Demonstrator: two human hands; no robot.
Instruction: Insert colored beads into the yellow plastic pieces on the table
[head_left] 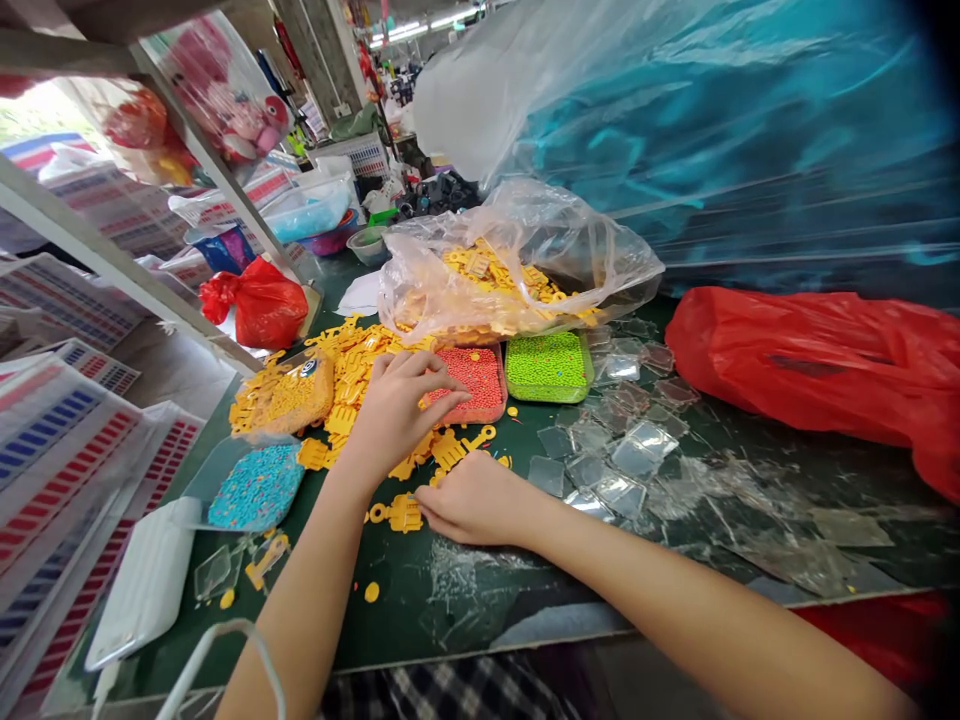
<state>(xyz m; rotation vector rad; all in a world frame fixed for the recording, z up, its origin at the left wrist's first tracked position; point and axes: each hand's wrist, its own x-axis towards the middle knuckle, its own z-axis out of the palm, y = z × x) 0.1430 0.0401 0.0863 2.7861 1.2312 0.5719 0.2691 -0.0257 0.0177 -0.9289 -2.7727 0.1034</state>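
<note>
My left hand (409,405) hovers at the near left edge of a clear tray of red beads (480,375), thumb and fingertips pinched together. Anything between those tips is too small to make out. Low on the green table, my right hand (480,505) is closed, its fingertips at the edge of a flat yellow plastic piece (405,513) with a ring at one end. More such yellow pieces (360,360) lie heaped behind my left hand. Beside the red tray stands a tray of green beads (549,366).
Blue beads (255,485) and yellow-orange beads (289,395) sit in trays at left, near a white power bank (146,580) with a cable. Clear plastic squares (611,465) are scattered at right. Behind are an open bag of yellow pieces (502,275) and a red bag (810,360).
</note>
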